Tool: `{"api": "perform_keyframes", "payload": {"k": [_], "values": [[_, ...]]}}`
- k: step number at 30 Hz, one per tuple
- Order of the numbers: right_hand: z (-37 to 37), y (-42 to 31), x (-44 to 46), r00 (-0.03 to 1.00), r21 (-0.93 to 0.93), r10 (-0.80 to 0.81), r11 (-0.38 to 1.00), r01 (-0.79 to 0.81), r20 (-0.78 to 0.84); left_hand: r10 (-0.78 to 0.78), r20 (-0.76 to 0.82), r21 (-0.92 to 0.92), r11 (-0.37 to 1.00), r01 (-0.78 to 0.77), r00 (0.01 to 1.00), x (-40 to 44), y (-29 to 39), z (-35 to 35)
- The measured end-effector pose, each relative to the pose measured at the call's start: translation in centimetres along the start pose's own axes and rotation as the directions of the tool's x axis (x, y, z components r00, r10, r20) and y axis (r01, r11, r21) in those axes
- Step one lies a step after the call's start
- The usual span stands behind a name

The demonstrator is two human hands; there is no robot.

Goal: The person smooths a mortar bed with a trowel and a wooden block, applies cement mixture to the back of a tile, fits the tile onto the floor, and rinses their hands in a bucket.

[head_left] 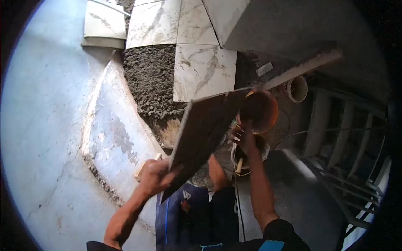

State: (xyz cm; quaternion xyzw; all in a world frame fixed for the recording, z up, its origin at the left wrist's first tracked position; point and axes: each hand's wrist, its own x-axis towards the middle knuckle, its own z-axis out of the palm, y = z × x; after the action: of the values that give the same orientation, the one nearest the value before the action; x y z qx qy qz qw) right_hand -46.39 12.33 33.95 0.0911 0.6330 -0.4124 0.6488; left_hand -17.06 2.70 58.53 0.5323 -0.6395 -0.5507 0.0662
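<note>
My left hand grips the lower left edge of a large tile, which is tilted with its dark back toward me. The tile's upper right corner reaches an orange round container. My right hand is at the near rim of this container, its fingers curled and dim, and appears to hold it. Below that hand stands a bucket with a wooden tool handle sticking up inside. Beyond the raised tile, marbled white tiles lie beside a bed of dark, crumbly mortar.
A stack of tiles stands at the upper left. A long wooden board slants near a small white bucket. At the right lies a ladder-like frame. A wooden-handled tool is behind my left hand.
</note>
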Motion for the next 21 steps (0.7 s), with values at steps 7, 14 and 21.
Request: {"api": "perform_keyframes", "payload": {"k": [7, 14, 21], "values": [[16.9, -7.1, -21.8, 0.871, -0.726, -0.358, 0.491, 0.481, 0.335, 0.088, -0.440, 0.085, 0.995, -0.056, 0.893, -2.5, 0.6, 3.7], [26.1, -5.9, -22.7, 0.873, -0.926, -0.354, -0.296, 0.236, 0.335, 0.088, -0.410, -0.021, 0.994, -0.106, 0.908, -1.4, -2.3, 5.4], [27.4, -4.0, -21.1, 0.792, -0.914, -0.501, -0.367, 0.171, 0.349, 0.001, -0.283, -0.052, 0.999, -0.017, 0.959, -1.6, -2.6, 3.5]]}}
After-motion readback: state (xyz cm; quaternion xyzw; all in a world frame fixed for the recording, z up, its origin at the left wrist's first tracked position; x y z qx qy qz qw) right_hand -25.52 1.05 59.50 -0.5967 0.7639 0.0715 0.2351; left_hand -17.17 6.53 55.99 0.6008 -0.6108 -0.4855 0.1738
